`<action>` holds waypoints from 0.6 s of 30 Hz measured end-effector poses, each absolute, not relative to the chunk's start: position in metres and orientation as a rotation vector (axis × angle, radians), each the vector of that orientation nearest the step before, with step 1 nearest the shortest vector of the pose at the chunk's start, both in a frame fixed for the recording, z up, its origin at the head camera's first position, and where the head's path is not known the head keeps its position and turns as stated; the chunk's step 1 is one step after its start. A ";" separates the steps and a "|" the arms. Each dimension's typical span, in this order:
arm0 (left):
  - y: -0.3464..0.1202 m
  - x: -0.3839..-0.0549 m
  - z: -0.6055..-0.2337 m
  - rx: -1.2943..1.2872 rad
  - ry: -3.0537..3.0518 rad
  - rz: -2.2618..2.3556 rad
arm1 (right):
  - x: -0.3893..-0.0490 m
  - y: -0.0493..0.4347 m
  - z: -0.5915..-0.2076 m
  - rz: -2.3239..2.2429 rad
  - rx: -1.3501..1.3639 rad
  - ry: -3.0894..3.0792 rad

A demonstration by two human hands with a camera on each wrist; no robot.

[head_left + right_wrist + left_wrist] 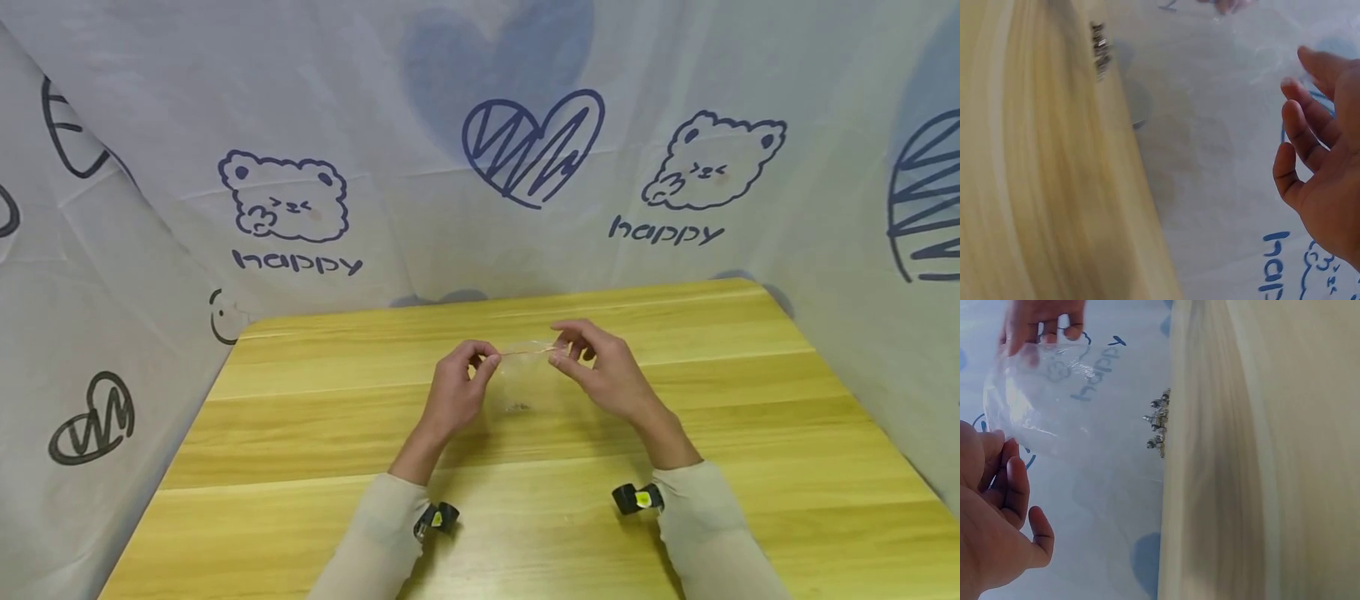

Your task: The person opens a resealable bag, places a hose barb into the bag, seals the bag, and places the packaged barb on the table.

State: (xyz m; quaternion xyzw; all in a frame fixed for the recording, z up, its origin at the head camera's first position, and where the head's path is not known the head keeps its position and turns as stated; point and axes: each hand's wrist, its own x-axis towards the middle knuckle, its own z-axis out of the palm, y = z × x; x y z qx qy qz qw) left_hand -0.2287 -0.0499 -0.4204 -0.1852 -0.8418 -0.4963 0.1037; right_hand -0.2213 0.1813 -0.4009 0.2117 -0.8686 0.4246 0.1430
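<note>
A clear plastic zip bag (527, 379) with a thin reddish strip along its top edge hangs upright between my hands. Small metal screw-like pieces (1157, 422) lie gathered at its bottom, close to the tabletop. My left hand (459, 383) pinches the left end of the top edge between thumb and forefinger, its other fingers curled below. At the other end, my right hand (603, 367) has the edge between thumb and fingers, one finger raised. In the right wrist view that hand's fingers (1297, 128) are loosely bent, and the bag there is faint and blurred.
The wooden table (315, 433) spreads beneath both hands. Pale cloth (420, 225) printed with hearts and bears hangs behind the table and at its sides. Small black cameras (637, 499) sit at both wrists beside the light sleeves (712, 525).
</note>
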 end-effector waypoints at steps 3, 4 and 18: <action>-0.047 -0.229 -0.418 -0.533 -2.435 -1.468 | -0.223 0.183 -0.406 1.266 0.571 -2.572; -0.047 -0.229 -0.418 -0.531 -2.416 -1.469 | -0.223 0.183 -0.409 1.259 0.568 -2.588; -0.059 -0.230 -0.401 -0.579 -2.299 -1.385 | -0.225 0.185 -0.424 0.985 0.639 -2.671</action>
